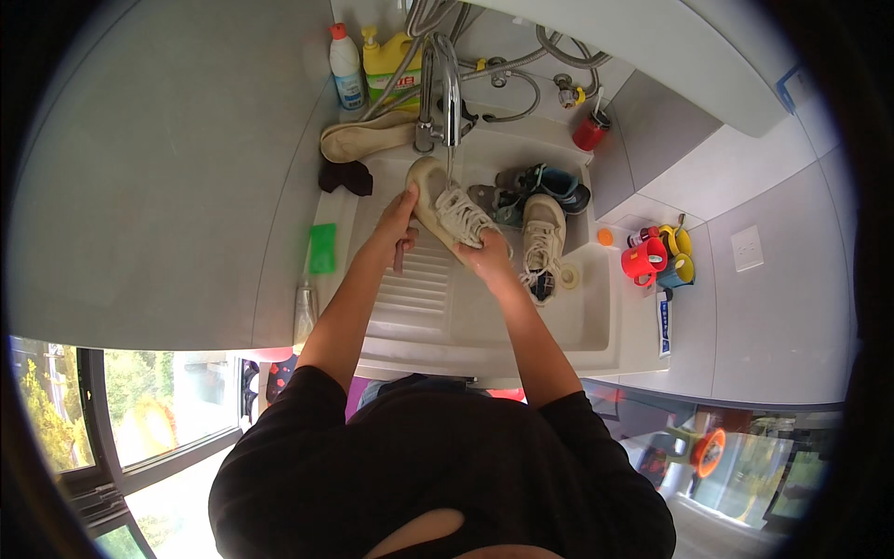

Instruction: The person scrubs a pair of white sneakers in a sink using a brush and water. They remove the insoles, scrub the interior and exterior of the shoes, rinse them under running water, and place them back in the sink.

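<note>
A beige lace-up sneaker [431, 187] is held between both hands under the chrome faucet [450, 91]. A thin stream of water runs from the spout onto it. My left hand [399, 222] grips the sneaker's side near the toe. Below those fingers juts a small brownish strip [399, 257] that I cannot identify. My right hand [483, 253] clasps the heel end, its thumb by the white laces. The matching beige sneaker [543, 227] rests in the white laundry sink [597, 307], right of my right hand. Behind it lie dark shoes with blue-green parts [559, 183].
Ribbed washboard [412, 286] forms the sink's left side. Along the left ledge are pale insoles [370, 140], a dark cloth [346, 178] and a green block [323, 248]. Bottles [347, 70] stand behind. Right ledge: red mug [644, 257], toothpaste tube [664, 325], red jar [591, 131].
</note>
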Tool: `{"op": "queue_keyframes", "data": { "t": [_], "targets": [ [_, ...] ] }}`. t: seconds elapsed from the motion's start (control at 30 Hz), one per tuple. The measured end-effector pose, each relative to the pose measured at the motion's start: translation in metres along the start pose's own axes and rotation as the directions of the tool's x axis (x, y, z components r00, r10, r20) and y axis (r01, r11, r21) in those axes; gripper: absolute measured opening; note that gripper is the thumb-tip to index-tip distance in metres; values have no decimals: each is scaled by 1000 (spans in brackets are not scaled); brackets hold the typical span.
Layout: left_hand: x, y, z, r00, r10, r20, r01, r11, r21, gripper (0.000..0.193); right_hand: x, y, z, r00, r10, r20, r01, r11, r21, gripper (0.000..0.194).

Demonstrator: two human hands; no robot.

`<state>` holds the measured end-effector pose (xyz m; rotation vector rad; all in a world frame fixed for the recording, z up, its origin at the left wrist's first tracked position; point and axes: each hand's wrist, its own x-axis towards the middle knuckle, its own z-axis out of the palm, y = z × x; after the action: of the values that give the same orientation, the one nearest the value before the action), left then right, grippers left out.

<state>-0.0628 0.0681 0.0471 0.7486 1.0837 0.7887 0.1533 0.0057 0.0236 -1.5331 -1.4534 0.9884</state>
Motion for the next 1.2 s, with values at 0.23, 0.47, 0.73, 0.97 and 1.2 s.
{"op": "queue_keyframes", "data": {
  "t": [0.23,0.47,0.73,0.97,1.2],
  "targets": [
    [-8,26,9,967,134,-218,-83,970,229,69,-10,-27,-9,985,-75,158,92,991,-102,34],
    [5,11,-12,975,72,-208,-59,996,68,66,4,-29,-63,996,-47,73,29,974,225,32],
    [25,24,-11,1000,27,12,-25,990,-139,61,41,-17,-30,698,48,714,-706,217,674,56],
    [29,31,-26,998,24,50,-13,979,-202,27,53,-7,-4,794,62,605,-608,86,789,44],
    [-43,-27,-27,993,-84,-85,97,983,157,56,48,7,1,889,-44,457,-458,-17,889,36]
  ]
}}
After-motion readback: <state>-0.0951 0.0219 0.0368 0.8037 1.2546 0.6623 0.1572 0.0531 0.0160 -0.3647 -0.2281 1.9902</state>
